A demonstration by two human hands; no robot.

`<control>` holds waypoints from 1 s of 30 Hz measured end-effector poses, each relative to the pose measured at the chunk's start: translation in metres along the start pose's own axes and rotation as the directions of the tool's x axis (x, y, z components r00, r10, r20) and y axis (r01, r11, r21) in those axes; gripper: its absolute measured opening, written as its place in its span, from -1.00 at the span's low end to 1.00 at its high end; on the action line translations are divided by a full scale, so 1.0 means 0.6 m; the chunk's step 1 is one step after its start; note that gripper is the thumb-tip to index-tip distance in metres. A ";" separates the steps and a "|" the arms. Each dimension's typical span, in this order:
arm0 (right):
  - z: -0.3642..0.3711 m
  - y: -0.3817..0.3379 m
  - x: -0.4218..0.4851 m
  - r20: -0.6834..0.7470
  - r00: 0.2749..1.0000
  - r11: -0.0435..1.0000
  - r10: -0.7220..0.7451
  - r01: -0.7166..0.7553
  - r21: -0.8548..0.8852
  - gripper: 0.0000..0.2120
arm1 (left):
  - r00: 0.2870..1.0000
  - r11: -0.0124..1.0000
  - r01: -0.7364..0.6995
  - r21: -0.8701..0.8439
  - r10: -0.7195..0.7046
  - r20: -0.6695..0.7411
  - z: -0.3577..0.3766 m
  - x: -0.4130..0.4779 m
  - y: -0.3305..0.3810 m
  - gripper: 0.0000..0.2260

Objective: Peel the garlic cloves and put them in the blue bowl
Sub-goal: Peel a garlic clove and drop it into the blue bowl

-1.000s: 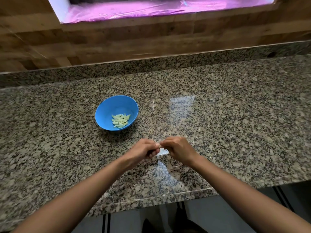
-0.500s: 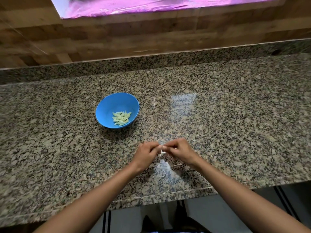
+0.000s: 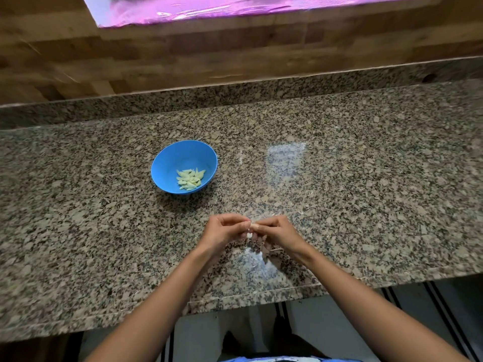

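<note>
1. Already done: a small heap of pale, peeled garlic cloves (image 3: 190,176) in the round blue plastic bowl (image 3: 167,163) on the speckled granite counter (image 3: 366,178), well behind and left of the hands.
2. In hand: one small whitish garlic clove (image 3: 249,234), pinched between curled left hand (image 3: 225,231) and curled right hand (image 3: 277,232) above the counter's near edge; probably half-peeled, too small to tell.
3. Left: finishing this clove, dropping it in the bowl. No further unpeeled cloves visible; thin skin scraps (image 3: 257,256) on the counter beneath.
</note>
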State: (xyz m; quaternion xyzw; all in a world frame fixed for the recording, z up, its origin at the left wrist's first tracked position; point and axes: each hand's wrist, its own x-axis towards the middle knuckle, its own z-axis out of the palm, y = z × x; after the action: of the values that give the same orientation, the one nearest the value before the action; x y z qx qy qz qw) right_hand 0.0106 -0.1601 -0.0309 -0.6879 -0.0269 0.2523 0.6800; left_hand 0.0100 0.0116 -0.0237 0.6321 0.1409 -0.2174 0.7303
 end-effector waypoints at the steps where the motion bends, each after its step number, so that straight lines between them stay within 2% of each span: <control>1: -0.001 -0.001 -0.001 0.008 0.999 0.994 0.033 -0.034 0.106 -0.87 | 1.000 0.999 0.001 -0.054 0.000 0.020 0.002 -0.001 -0.002 -0.82; 4: -0.001 -0.005 -0.003 0.068 0.992 0.943 0.103 -0.119 0.310 -0.86 | 0.999 0.980 -0.025 -0.195 0.029 0.016 0.012 -0.002 -0.008 -0.86; 7: -0.003 -0.004 -0.004 0.072 0.988 0.894 0.134 -0.152 0.421 -0.88 | 0.996 0.960 -0.083 -0.268 0.074 -0.044 0.024 -0.004 -0.015 -0.86; 8: -0.003 -0.003 -0.006 0.057 0.989 0.901 0.136 -0.147 0.408 -0.88 | 0.992 0.970 -0.124 -0.209 0.113 -0.060 0.024 -0.005 -0.018 -0.85; 10: -0.001 0.003 -0.008 -0.021 0.992 0.951 0.125 -0.114 0.288 -0.87 | 0.971 0.970 -0.220 0.106 0.228 -0.073 0.021 -0.002 -0.028 -0.83; 12: 0.004 0.008 -0.008 -0.123 0.988 0.980 0.096 -0.073 0.183 -0.85 | 0.948 0.877 -0.273 0.395 0.315 -0.045 0.021 -0.001 -0.038 -0.80; 13: 0.007 0.008 -0.006 -0.162 0.984 0.989 0.069 -0.046 0.139 -0.84 | 0.941 0.859 -0.282 0.427 0.334 -0.050 0.024 -0.002 -0.041 -0.77; 14: 0.009 0.007 -0.003 -0.187 0.982 0.996 0.037 -0.021 0.086 -0.83 | 0.939 0.872 -0.283 0.398 0.336 -0.069 0.027 -0.003 -0.042 -0.76; 15: 0.011 0.005 -0.001 -0.200 0.980 0.999 0.012 -0.004 0.040 -0.84 | 0.944 0.915 -0.269 0.300 0.312 -0.106 0.028 -0.004 -0.039 -0.78; 17: 0.011 0.005 -0.001 -0.215 0.976 1.000 -0.007 0.008 0.005 -0.84 | 0.968 0.982 -0.189 -0.008 0.185 -0.167 0.029 -0.010 -0.031 -0.82; 19: 0.006 0.010 -0.002 -0.236 0.972 1.000 -0.003 0.001 -0.006 -0.82 | 0.979 0.964 -0.117 -0.241 0.072 -0.189 0.027 -0.017 -0.026 -0.85; 21: 0.005 0.021 -0.004 -0.267 0.964 0.998 -0.007 -0.011 -0.069 -0.79 | 0.980 0.924 -0.084 -0.373 0.009 -0.198 0.024 -0.021 -0.026 -0.85; 23: 0.008 0.031 -0.004 -0.311 0.950 0.987 -0.031 -0.020 -0.160 -0.72 | 0.978 0.903 -0.071 -0.423 -0.019 -0.206 0.023 -0.024 -0.029 -0.82; 26: 0.012 0.033 -0.004 -0.344 0.937 0.965 -0.055 -0.040 -0.261 -0.66 | 0.976 0.932 -0.076 -0.355 -0.004 -0.219 0.024 -0.026 -0.037 -0.78; 27: 0.014 0.033 -0.003 -0.333 0.940 0.949 -0.073 -0.037 -0.314 -0.70 | 0.975 0.940 -0.078 -0.333 0.001 -0.224 0.025 -0.025 -0.041 -0.80; 29: 0.017 0.030 0.000 -0.304 0.948 0.928 -0.088 -0.033 -0.370 -0.92 | 0.973 0.953 -0.077 -0.294 0.008 -0.231 0.030 -0.023 -0.046 -0.82; 30: 0.020 0.027 -0.001 -0.290 0.952 0.929 -0.092 -0.023 -0.369 -0.88 | 0.972 0.960 -0.083 -0.267 0.019 -0.234 0.031 -0.022 -0.047 -0.83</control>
State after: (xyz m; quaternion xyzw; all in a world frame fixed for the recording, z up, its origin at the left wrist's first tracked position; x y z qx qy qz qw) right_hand 0.0007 -0.1504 -0.0457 -0.8329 0.0184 0.1223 0.5394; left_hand -0.0165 -0.0082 -0.0389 0.5490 0.2364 -0.1025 0.7952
